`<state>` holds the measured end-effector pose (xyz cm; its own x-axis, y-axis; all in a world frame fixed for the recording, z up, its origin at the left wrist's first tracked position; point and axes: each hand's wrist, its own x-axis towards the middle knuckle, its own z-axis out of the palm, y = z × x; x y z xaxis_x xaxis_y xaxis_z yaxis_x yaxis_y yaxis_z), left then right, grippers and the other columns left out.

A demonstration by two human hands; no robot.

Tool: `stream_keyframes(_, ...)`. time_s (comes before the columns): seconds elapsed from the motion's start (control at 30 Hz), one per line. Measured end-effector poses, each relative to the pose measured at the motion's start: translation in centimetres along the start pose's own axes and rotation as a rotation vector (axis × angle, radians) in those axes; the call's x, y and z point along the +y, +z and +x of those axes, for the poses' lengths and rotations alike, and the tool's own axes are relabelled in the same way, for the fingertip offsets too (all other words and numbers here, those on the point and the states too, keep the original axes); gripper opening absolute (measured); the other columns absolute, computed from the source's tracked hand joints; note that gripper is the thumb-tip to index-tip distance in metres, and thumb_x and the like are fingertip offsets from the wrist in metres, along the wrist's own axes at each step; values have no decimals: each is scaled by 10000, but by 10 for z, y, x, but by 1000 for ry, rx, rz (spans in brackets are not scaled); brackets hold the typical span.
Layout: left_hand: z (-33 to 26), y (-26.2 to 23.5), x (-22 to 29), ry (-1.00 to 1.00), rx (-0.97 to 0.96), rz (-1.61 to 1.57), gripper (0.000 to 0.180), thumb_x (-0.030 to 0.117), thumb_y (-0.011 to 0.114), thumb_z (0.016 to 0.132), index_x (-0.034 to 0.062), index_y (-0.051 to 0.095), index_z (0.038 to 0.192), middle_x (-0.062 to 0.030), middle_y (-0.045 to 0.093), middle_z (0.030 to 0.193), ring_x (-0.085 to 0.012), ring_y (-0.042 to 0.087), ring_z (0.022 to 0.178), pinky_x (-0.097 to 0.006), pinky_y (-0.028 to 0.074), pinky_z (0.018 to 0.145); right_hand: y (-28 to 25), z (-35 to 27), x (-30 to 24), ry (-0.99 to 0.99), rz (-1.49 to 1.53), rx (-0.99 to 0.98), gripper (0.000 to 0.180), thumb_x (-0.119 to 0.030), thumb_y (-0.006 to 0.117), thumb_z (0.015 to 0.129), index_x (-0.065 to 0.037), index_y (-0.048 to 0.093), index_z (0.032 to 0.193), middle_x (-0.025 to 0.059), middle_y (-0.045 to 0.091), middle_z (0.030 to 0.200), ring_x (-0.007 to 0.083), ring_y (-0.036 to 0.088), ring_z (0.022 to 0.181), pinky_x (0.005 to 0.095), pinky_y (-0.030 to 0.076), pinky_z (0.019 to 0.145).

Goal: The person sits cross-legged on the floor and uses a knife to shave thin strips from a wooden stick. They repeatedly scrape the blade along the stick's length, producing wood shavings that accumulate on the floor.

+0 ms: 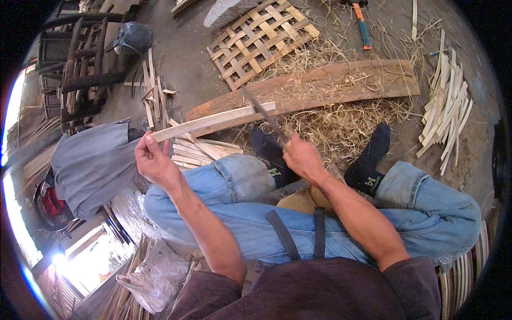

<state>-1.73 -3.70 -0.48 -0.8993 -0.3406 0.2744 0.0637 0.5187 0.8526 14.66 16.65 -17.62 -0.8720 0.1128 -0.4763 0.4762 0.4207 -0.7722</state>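
My left hand (158, 164) pinches the near-left end of a long pale wooden strip (210, 120), thumb on top. The strip slants up to the right, and its far end lies over a brown plank (368, 80). My right hand (303, 157) is closed round the handle of a knife (263, 113), which its fingers mostly hide. The dark blade points up and to the left and crosses the strip near its far end. Curly wood shavings (341, 125) lie on and around the plank, close to my socked feet.
Beyond the plank lie a woven slat panel (261, 40), a grey stone (226, 12) and a hammer (362, 29). Loose pale strips (445, 106) are piled at right. More strips (186, 152) lie by my left knee. A grey cloth (96, 165) and dark wooden frames stand left.
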Motion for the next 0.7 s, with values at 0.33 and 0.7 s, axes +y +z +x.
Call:
stream_keyframes(0.33,2,2,0,-4,34,7,216,222,560,989,21,594,1061,-68,632,1085,-131,622,932,-279,575,745,-10,5,10,48,-45,38,323,-192,581,837,75,478,986,298,631,771,482,634,774,540,507,704)
stream_keyframes(0.7,-1,2,-7,-60,45,8,188,181,554,988,22,596,1079,-69,608,1088,-145,606,959,-329,582,759,-15,6,22,103,-82,143,310,-189,630,819,32,472,968,275,645,779,461,645,778,536,516,691)
